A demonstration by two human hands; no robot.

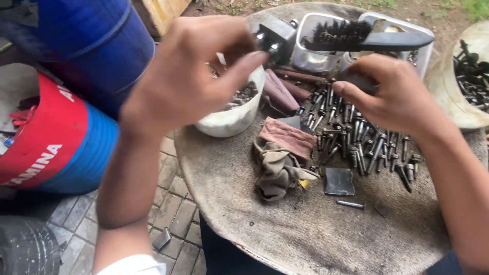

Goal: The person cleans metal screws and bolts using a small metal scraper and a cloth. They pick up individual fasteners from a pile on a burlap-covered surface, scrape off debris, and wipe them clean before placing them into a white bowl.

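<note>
A person's left hand (191, 76) is raised above a round work table (305, 229), its thumb and fingers pinched on a small dark metal part (275, 36) with shiny round ends; the part sits at the fingertips, over the far rim of a white bowl (232, 119). The right hand (395, 97) hovers to the right, fingers curled over a dark piece (356, 80) that is mostly hidden, so what it grips cannot be told for certain.

Between and below the hands lies a loose heap of greasy bolts (356, 142), dark steel and threaded, spread across the table's rough, stained covering. Just beside the bolts rests a crumpled rag (280, 163), brown and grey, with a small flat square of metal (340, 182) and a single short pin (350, 204) nearer the front edge. Behind the hands stands a shiny metal tray (316, 56), and a black-bristled brush (367, 38) lies across its top. A second pale bowl (458, 97) at the right edge holds more dark hardware.

To the left, off the table, stand a blue drum (97, 46) and a red and blue can (56, 137) on paving bricks (175, 203). The raised left forearm blocks part of the white bowl.
</note>
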